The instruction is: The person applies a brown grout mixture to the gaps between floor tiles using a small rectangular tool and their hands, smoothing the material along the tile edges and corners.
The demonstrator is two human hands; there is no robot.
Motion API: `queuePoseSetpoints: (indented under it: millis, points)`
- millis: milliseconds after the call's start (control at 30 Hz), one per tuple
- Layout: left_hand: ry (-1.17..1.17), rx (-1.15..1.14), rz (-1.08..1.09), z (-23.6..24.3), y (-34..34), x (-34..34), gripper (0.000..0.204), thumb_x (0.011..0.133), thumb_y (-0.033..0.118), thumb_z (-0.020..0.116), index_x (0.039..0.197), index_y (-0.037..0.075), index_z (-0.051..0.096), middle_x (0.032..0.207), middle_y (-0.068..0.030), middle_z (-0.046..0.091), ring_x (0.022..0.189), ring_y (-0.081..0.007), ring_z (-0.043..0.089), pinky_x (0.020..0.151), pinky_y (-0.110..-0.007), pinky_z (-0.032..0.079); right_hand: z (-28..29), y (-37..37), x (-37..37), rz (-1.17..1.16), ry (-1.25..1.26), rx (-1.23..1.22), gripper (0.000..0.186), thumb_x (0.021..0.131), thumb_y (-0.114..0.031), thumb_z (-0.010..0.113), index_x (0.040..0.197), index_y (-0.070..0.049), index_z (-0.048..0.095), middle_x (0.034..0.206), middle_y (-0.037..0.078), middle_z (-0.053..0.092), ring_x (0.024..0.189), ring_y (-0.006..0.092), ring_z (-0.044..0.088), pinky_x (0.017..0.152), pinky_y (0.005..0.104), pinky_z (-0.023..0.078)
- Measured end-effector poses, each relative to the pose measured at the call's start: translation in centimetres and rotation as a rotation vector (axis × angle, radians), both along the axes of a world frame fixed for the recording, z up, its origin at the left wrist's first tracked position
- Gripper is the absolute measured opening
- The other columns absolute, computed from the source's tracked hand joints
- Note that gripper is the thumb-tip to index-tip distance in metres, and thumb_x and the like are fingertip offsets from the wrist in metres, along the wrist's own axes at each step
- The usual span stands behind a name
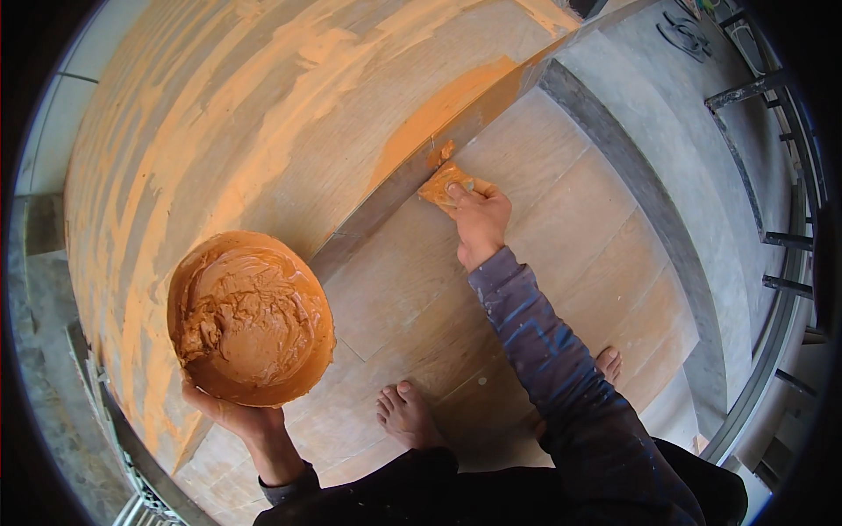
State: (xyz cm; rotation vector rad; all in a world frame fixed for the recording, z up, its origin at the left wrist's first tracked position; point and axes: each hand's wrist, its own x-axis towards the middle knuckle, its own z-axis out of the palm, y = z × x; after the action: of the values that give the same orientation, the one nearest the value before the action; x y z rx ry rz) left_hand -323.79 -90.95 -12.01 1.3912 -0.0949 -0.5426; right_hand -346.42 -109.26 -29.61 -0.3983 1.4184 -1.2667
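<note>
The right hand is clamped on a flat, orange-smeared scraper, thumb pressed on its upper face. The scraper sits beside the low riser of a step; whether its edge touches cannot be told. A small dab of orange paste clings to the riser just beyond it.

The left hand grips a round bowl from below, at its near side, the fingers mostly hidden beneath. Inside lies thick orange filler, smooth toward the middle and lumpy at the left.

Past the bowl, the wood-look upper step carries long orange streaks, with a solid orange band along part of its edge. Below the riser, two bare feet stand on the wood-look tiled floor, bordered by a curved dark grey strip. Pale grey flooring lies farther right.
</note>
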Motion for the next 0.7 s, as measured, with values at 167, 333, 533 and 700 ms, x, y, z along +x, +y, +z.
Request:
queuePoseSetpoints:
  millis: [167,333,533,700]
  points:
    - [0.000,0.007,-0.001,0.3,0.5,0.0,0.062,0.103,0.056,0.035,0.144,0.012,0.047,0.147,-0.0082,0.051,0.135,-0.0282,0.051,0.111,-0.046,0.047,2.9,-0.6,2.0,-0.114,-0.039,-0.025,0.029,0.088,0.008,0.073,0.114,0.007,0.060,0.093,0.008,0.068,0.080,0.0107,0.065,0.068,0.0241,0.051]
    - [-0.029,0.012,-0.046,-0.2,1.1,0.1,0.062,0.103,0.056,0.035,0.146,0.013,0.046,0.148,-0.0085,0.050,0.136,-0.0284,0.050,0.112,-0.046,0.046,7.9,-0.2,0.4,-0.049,0.058,-0.292,0.028,0.088,0.008,0.073,0.114,0.007,0.061,0.096,0.011,0.070,0.083,0.0114,0.068,0.074,0.0237,0.054]
    - [0.011,-0.013,-0.037,0.8,0.6,-0.7,0.061,0.103,0.056,0.035,0.146,0.013,0.046,0.147,-0.0083,0.050,0.137,-0.0279,0.050,0.112,-0.046,0.046,5.3,4.4,-1.3,0.026,-0.070,-0.009,0.024,0.088,0.006,0.074,0.106,0.004,0.058,0.094,0.009,0.068,0.082,0.0107,0.067,0.073,0.0236,0.055]
    - [0.015,0.004,-0.045,0.8,0.4,-1.1,0.061,0.103,0.055,0.035,0.146,0.013,0.045,0.148,-0.0078,0.050,0.137,-0.0273,0.049,0.113,-0.047,0.045,1.5,2.1,0.0,-0.027,-0.020,0.075,0.024,0.087,0.006,0.075,0.102,0.001,0.057,0.094,0.008,0.068,0.080,0.0117,0.066,0.071,0.0257,0.056]
